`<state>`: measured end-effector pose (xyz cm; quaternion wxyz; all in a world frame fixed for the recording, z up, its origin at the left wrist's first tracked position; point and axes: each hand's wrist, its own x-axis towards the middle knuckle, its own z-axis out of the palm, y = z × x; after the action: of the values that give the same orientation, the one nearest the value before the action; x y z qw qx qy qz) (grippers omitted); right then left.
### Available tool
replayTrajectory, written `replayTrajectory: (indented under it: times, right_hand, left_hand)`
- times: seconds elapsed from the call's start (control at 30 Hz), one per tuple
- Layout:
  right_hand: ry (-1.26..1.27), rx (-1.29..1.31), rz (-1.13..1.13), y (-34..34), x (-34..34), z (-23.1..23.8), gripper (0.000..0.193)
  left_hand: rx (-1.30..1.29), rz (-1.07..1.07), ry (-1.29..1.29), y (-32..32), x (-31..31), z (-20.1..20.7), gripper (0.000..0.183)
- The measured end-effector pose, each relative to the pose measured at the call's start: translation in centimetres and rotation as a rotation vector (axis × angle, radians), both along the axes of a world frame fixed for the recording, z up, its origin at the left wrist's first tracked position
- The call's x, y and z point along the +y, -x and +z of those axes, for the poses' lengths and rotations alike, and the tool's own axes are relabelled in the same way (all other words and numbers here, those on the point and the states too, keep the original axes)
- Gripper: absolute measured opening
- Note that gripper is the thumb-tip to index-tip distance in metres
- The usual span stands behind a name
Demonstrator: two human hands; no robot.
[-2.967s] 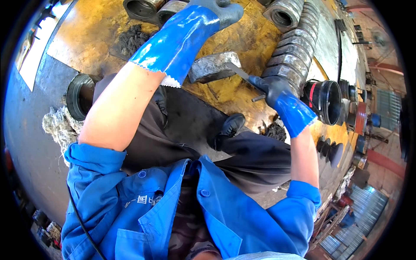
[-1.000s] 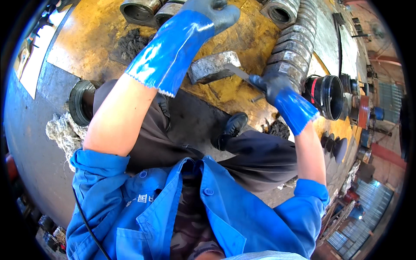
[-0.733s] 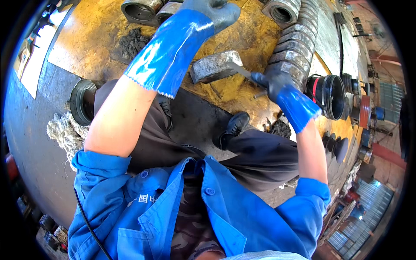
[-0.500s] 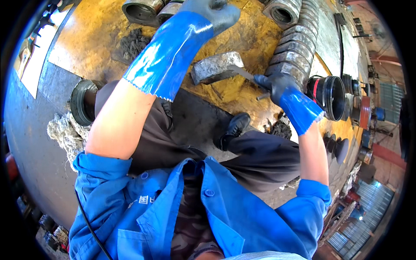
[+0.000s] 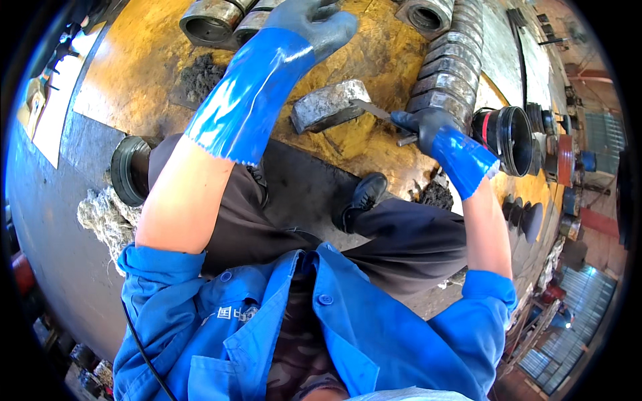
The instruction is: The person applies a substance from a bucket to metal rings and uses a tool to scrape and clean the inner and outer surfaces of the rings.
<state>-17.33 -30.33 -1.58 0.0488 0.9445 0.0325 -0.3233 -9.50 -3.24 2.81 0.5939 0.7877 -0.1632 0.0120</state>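
Observation:
My right hand, in a dark-palmed blue glove, is closed around a flat-bladed metal tool. Its blade points left and its tip overlaps the end of a grey metal block lying on the yellow, grimy surface; whether they touch I cannot tell. A rod-like end of the tool sticks out below the fist. My left hand, gloved alike, reaches to the top edge, thumb stretched right and fingers loosely bent, partly cut off. Nothing shows in it. Nearest to it are hollow metal cylinders.
A row of metal rings runs up beside my right hand. A hollow metal block stands left of its top. Black buckets stand right. Dark sludge lies left, with a round can and rags by my leg.
My left hand has shifted slightly left in the picture. The whole view has drifted a little; my right hand still grips the tool at the block's end.

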Motion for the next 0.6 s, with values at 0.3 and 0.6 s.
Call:
replayTrajectory:
  times: [0.3,0.6]
  right_hand:
    - [-0.028,-0.072,-0.146,1.0,-3.2,-4.7,0.056]
    - [-0.139,0.124,-0.369,0.0,-3.0,-4.5,0.042]
  left_hand:
    - [0.189,-0.09,-0.034,-0.8,-0.1,-0.9,0.025]
    - [0.131,-0.107,-0.075,-1.6,-0.2,-2.3,0.012]
